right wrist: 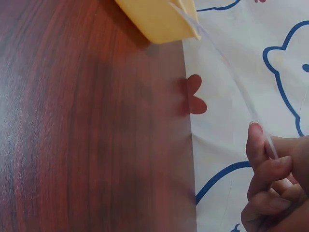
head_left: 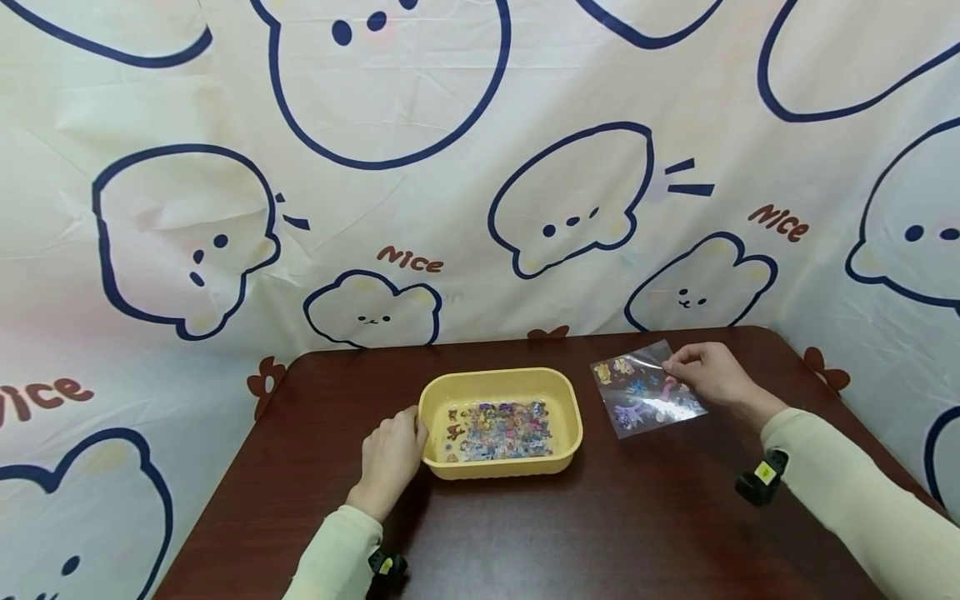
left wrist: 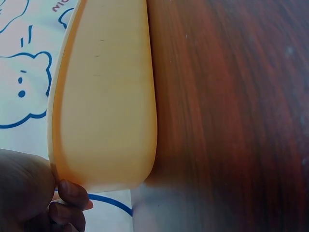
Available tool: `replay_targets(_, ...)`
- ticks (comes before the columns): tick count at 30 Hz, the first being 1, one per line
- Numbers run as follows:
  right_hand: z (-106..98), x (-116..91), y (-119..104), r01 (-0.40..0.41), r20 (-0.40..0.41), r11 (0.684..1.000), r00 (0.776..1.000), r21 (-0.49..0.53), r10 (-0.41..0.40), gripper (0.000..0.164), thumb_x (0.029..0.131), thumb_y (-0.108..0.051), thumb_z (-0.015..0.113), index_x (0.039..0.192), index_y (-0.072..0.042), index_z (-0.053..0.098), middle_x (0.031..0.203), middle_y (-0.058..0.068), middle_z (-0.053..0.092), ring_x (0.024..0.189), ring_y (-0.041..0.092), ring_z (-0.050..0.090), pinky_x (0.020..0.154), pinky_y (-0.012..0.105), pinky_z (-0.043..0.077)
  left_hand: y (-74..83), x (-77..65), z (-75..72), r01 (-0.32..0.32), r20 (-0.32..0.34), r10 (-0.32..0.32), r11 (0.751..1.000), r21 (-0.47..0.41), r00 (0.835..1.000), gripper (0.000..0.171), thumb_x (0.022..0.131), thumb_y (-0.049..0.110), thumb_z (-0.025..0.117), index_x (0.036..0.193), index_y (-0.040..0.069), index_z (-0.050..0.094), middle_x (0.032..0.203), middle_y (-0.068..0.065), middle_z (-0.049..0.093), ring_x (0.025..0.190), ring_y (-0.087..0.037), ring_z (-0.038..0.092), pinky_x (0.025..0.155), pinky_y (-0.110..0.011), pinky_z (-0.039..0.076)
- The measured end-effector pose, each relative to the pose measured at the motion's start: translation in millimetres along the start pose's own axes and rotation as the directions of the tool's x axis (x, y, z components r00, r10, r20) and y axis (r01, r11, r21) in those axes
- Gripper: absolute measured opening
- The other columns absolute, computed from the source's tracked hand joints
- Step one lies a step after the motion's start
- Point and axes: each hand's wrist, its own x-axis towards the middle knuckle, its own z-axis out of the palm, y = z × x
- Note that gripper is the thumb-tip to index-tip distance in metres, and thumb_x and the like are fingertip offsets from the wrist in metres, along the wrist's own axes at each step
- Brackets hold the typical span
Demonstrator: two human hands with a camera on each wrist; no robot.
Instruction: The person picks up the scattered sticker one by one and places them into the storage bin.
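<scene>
A yellow plastic basin (head_left: pixel 501 468) stands on the table, with many small colourful stickers (head_left: pixel 502 432) inside it. My left hand (head_left: pixel 392 457) grips its left end, thumb and fingers at the rim; the left wrist view shows the basin's smooth side wall (left wrist: pixel 106 106) close up. To the right of the basin, my right hand (head_left: pixel 712 377) pinches a clear plastic sheet (head_left: pixel 637 408) printed with colourful figures. The sheet is tilted and shines with glare. Edge-on in the right wrist view, the sheet appears as a thin curved strip between the thumb and fingers (right wrist: pixel 265 150).
A dark reddish-brown wooden table (head_left: pixel 525 542) bears everything. Behind it and at both sides hangs a white cloth (head_left: pixel 465 208) with blue-outlined cartoon bears and the word Nice. Black devices are strapped on both wrists.
</scene>
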Motion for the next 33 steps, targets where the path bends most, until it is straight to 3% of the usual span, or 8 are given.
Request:
replay_targets(14, 4.6, -0.8, -21.3, 0.035, 0.009, 0.997, 0.999, 0.075, -0.036, 0.024, 0.101, -0.016, 0.059, 0.104, 0.007, 0.068, 0.078, 0.000, 0.067, 0.065, 0.008, 0.057, 0.058, 0.027, 0.048, 0.8, 0.9, -0.8, 0.000, 0.010, 0.000, 1.000, -0.008, 1.000, 0.028, 0.097, 0.017, 0.057, 0.116, 0.001, 0.071, 0.076, -0.013, 0.071, 0.052, -0.019, 0.053, 0.047, -0.037, 0.040)
replay_targets(21, 16.2, 1.6, -32.2, 0.032, -0.002, 0.989, 0.999, 0.146, -0.032, 0.026, 0.101, -0.017, 0.060, 0.106, 0.008, 0.067, 0.078, -0.002, 0.069, 0.066, 0.008, 0.059, 0.059, 0.027, 0.049, 0.1, -0.3, 0.3, -0.007, -0.005, 0.007, 1.000, -0.012, 1.000, 0.031, 0.097, 0.017, 0.057, 0.119, 0.001, 0.071, 0.086, -0.017, 0.075, 0.055, -0.021, 0.058, 0.049, -0.040, 0.045)
replay_targets(33, 40.7, 7.0, -44.9, 0.000, 0.006, 0.970, 1.000, 0.241, -0.001, 0.025, 0.101, -0.016, 0.060, 0.108, 0.007, 0.066, 0.081, 0.002, 0.071, 0.069, 0.011, 0.063, 0.063, 0.027, 0.054, 2.1, -0.9, -0.9, -0.006, -0.017, 0.005, 1.000, -0.007, 1.000, 0.031, 0.097, 0.018, 0.058, 0.120, 0.002, 0.071, 0.085, -0.017, 0.074, 0.053, -0.020, 0.056, 0.048, -0.038, 0.043)
